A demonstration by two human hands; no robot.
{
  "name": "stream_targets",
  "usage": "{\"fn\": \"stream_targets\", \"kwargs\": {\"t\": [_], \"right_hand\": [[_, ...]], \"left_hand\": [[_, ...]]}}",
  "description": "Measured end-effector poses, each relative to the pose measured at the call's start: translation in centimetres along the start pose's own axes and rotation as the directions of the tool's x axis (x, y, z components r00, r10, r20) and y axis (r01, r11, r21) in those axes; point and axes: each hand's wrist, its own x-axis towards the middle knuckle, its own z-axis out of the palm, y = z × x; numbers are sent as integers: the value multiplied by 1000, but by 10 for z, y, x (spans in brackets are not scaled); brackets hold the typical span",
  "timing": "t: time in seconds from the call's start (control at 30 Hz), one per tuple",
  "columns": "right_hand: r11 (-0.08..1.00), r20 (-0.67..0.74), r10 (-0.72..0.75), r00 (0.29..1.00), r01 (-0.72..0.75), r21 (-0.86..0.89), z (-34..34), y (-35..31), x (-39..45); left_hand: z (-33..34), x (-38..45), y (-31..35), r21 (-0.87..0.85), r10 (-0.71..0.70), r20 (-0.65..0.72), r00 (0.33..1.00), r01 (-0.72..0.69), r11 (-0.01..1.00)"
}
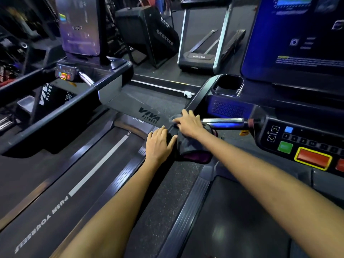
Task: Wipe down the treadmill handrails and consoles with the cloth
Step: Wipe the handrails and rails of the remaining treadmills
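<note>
While both hands, left hand (159, 144) and right hand (188, 123), lie flat, grip apart, they press the cloth (191, 146).

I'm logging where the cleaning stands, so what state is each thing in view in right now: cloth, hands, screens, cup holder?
Cloth: dark, draped over the handrail, under both hands.
Left hand: fingers straight, resting flat on the cloth.
Right hand: fingers spread, pressing the cloth.
Near console screen: lit.
Far console screen: lit.
Cup holder: nothing visible inside.
Metal grip bar: bare, untouched.
</note>
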Motion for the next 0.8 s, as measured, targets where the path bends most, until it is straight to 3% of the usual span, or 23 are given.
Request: {"fn": "stream_targets", "kwargs": {"t": [0.1,0.27,0.5,0.8], "right_hand": [[1000,16,14,1000,-14,6,-6,12,8],[994,22,109,994,-109,2,-13,-2,27],[999,38,-33,999,33,-13,-9,20,8],[964,-27,259,966,-260,-49,-10,-10,33]], "left_hand": [[10,3,-1,-115,-106,136,985,122,986],[14,5,-2,-148,-98,156,983,121,982],[11,5,0,-212,-116,171,978,151,965],[11,4,-3,-214,-82,229,970,132,968]]}}
